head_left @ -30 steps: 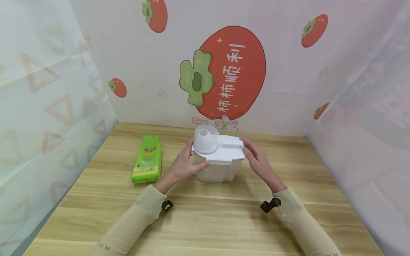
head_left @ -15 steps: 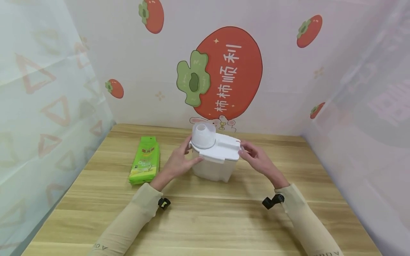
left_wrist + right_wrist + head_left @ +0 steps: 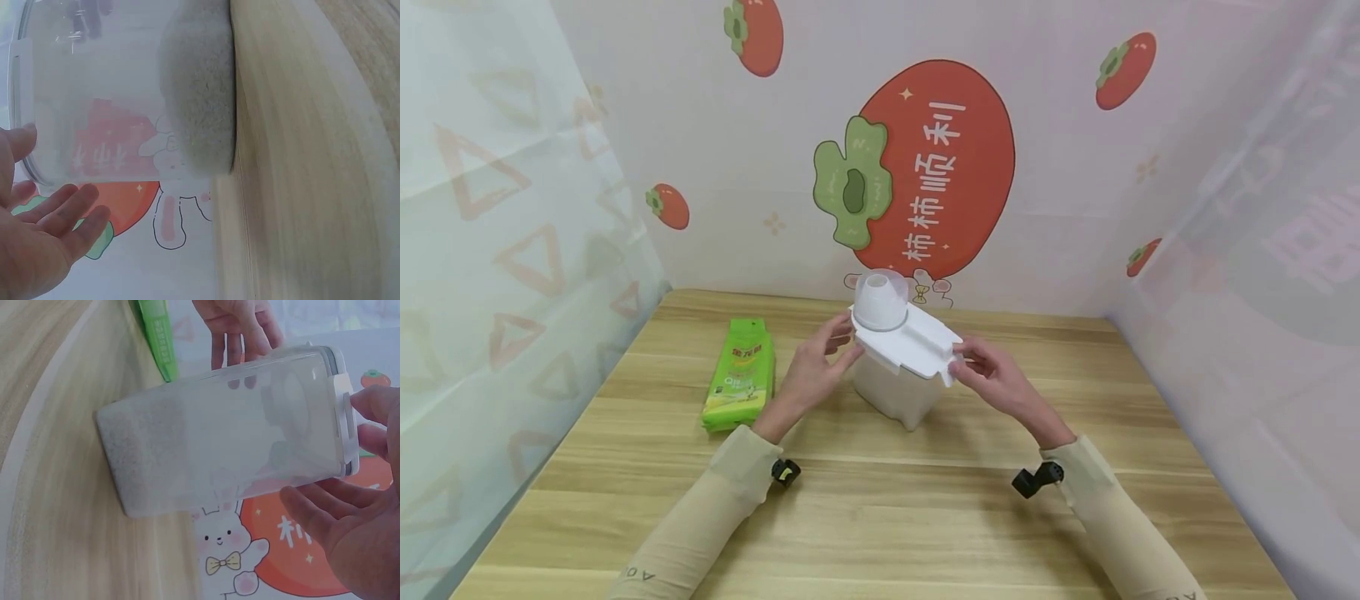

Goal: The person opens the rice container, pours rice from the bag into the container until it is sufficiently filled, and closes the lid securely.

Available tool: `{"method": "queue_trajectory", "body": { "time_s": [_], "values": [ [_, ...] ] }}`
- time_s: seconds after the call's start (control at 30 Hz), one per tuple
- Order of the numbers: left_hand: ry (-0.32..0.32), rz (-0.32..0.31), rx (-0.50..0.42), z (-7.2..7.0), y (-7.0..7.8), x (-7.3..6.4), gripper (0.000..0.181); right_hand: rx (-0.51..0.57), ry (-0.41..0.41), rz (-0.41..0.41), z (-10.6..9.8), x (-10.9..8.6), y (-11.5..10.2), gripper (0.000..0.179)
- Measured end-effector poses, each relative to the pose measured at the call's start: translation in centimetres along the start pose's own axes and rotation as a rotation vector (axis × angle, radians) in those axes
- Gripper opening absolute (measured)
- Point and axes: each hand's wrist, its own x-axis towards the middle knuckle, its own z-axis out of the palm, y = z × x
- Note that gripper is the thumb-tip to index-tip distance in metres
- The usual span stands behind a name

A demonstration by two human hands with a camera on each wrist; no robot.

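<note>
A clear plastic grain storage container (image 3: pixel 891 387) stands on the table, turned at an angle, with a white lid (image 3: pixel 910 342). Pale grains like rice (image 3: pixel 200 94) fill its lower part. On the lid's left end sits a clear measuring cup (image 3: pixel 880 302) over a white cone. My left hand (image 3: pixel 811 371) holds the lid's left end, its thumb on the near rim and its fingers at the far side. At the right end my right hand (image 3: pixel 1000 383) grips the lid edge, thumb and fingertips at a white clip (image 3: pixel 344 422).
A bright green bag (image 3: pixel 741 375) lies on the wooden table (image 3: pixel 887 517), left of the container. Behind the table rises a printed cloth backdrop (image 3: pixel 1060 208). Cloth walls (image 3: pixel 1247 333) stand on both sides.
The container has turned, its right end swinging nearer to me and its cup end farther back. Both hands have moved along with it, and the green bag stays put.
</note>
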Motion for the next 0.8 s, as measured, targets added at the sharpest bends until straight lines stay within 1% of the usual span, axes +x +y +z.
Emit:
{"method": "queue_trajectory", "body": {
  "time_s": [0.07, 0.1, 0.23, 0.3, 0.33, 0.43, 0.5, 0.67, 0.73, 0.8],
  "values": [
    [0.013, 0.006, -0.005, 0.0, 0.0, -0.1, 0.053, 0.006, 0.0, -0.011, 0.1, 0.0, 0.0, 0.029],
    [0.022, 0.012, 0.009, 0.0, 0.0, -0.1, 0.052, 0.006, 0.0, -0.021, 0.2, 0.0, 0.1, 0.029],
    [0.088, 0.077, 0.108, 0.2, 0.4, -0.5, 0.045, 0.011, -0.001, -0.033, 0.2, 0.0, 0.1, 0.03],
    [0.133, 0.136, 0.168, 0.4, 0.7, -0.6, 0.043, 0.001, -0.003, -0.031, 0.1, -0.1, 0.3, 0.03],
    [0.153, 0.169, 0.181, 0.5, 1.0, -0.7, 0.042, -0.007, -0.004, -0.027, 0.1, -0.1, 0.3, 0.03],
    [0.183, 0.268, 0.219, 1.1, 1.8, -0.9, 0.039, -0.048, -0.008, -0.014, -0.2, -0.1, 0.6, 0.03],
    [0.181, 0.342, 0.246, 1.5, 2.5, -1.0, 0.038, -0.063, -0.013, -0.004, -0.3, -0.1, 0.7, 0.03],
    [0.117, 0.517, 0.363, 2.5, 4.5, -1.4, 0.038, -0.038, -0.036, 0.0, -0.7, 0.0, 1.1, 0.032],
    [0.098, 0.57, 0.401, 3.0, 5.1, -1.4, 0.038, -0.022, -0.048, 0.007, -0.9, 0.0, 1.2, 0.034],
    [0.089, 0.597, 0.427, 3.5, 5.7, -1.4, 0.039, -0.014, -0.062, 0.017, -1.0, 0.0, 1.4, 0.036]
  ]
}}
